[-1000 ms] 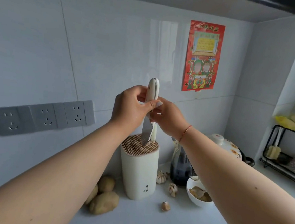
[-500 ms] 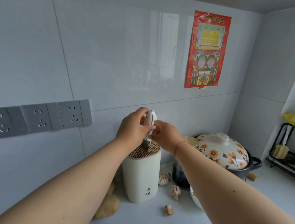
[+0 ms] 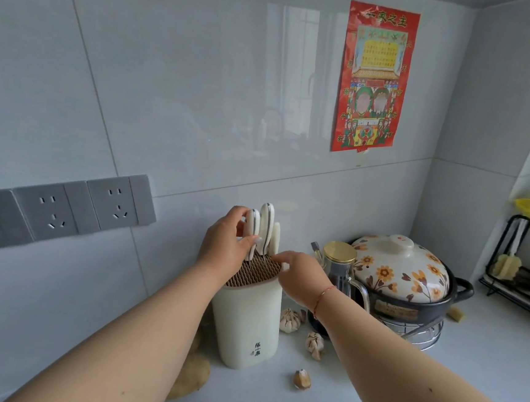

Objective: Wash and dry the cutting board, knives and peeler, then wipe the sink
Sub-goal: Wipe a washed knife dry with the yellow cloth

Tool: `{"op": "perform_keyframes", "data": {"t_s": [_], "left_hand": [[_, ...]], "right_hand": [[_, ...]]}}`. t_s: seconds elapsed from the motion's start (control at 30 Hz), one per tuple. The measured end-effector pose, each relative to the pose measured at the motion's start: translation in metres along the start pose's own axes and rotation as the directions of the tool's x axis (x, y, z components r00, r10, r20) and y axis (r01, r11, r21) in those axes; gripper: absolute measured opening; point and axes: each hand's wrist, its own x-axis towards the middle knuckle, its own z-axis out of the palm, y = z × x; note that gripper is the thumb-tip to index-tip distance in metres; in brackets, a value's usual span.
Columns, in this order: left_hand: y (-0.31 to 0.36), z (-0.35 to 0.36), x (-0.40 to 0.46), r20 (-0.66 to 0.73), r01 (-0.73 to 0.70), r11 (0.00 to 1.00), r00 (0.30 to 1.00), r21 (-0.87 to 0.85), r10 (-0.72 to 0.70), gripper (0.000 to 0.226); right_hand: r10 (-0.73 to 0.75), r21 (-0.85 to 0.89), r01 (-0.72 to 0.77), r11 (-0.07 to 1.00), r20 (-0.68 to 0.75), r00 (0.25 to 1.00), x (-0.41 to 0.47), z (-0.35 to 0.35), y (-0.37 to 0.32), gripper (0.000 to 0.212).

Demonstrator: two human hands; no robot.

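At the middle of the view a cream knife block stands on the white counter with three pale handles rising from its bristle top: two riveted knives and a plain cream handle at their 3 o'clock, possibly the peeler (I cannot tell). The left hand pinches the shorter knife handle, thumb across its front and fingers behind. The right hand rests loosely curled at the block's 3 o'clock edge, fingertips touching the bristles, holding nothing. The blades look fully seated, so the storing step seems nearly done, with the sink wipe likely to follow. The risks, as I judge them: a downward push at an angle could tip the block toward the glass oil cruet and the floral clay pot at its 3 o'clock; the right fingertips lie close to the slots. Garlic bulbs lie near the block's base at 4 o'clock, and potatoes at 7 o'clock.
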Motion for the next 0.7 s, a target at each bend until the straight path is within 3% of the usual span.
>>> {"op": "perform_keyframes", "data": {"t_s": [0.17,0.27,0.33,0.43,0.57,0.7], "left_hand": [[-0.002,-0.004,-0.006,0.016,0.034,0.999,0.999,0.008,-0.035,0.046],[0.001,-0.002,-0.013,0.009,0.073,0.996,0.997,0.044,-0.074,0.062],[0.005,-0.001,-0.023,-0.123,0.112,0.989,0.987,0.098,-0.100,0.066],[0.022,0.002,-0.044,-0.290,0.076,0.987,0.956,0.139,-0.033,0.043],[0.050,0.016,-0.066,-0.104,-0.045,0.979,0.992,0.199,0.067,0.022],[0.083,0.052,-0.084,0.132,-0.073,0.988,0.990,0.137,0.055,0.020]], "right_hand": [[-0.020,0.022,0.020,1.000,-0.010,1.000,-0.006,0.001,-0.001,0.049],[-0.015,0.018,0.015,1.000,-0.017,1.000,-0.009,0.001,-0.003,0.044],[-0.023,0.018,0.024,1.000,-0.031,0.999,-0.011,-0.002,-0.001,0.043],[-0.015,0.047,0.019,0.999,-0.099,0.995,-0.017,-0.014,0.004,0.040],[0.021,0.109,0.002,0.994,-0.211,0.977,-0.039,-0.043,0.014,0.034],[0.103,0.149,-0.059,0.987,-0.309,0.945,-0.072,-0.074,0.038,0.027]]}}
